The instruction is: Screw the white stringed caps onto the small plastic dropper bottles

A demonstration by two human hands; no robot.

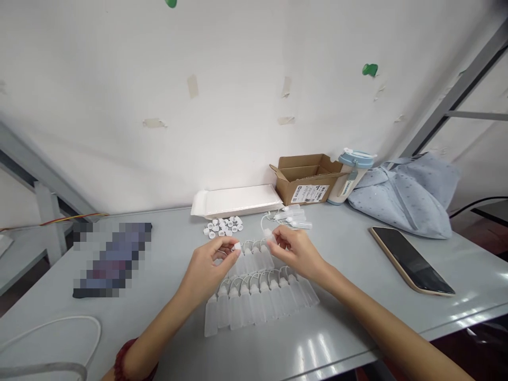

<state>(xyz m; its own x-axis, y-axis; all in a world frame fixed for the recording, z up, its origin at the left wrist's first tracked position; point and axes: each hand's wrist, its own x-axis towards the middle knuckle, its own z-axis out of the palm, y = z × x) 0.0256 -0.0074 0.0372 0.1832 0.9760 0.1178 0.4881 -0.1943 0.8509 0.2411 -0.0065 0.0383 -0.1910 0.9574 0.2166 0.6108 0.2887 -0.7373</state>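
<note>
Between the fingertips of my left hand (212,264) is a small white cap (237,246). My right hand (296,248) pinches a translucent plastic bottle near its white top (267,233), from which a thin tube curves up; my fingers hide much of it. Below both hands lie two rows of similar squeeze bottles (254,307) with white tops and bent thin tubes. Behind my left hand is a loose pile of white caps (224,226). A few more tubed bottles (293,216) lie behind my right hand.
Along the wall stand a white padded envelope (242,201), an open cardboard box (307,182), a blue-lidded cup (351,177) and a light blue cloth bag (405,196). A phone (410,259) lies right. A blurred-out object (113,259) and a cable (97,330) are left.
</note>
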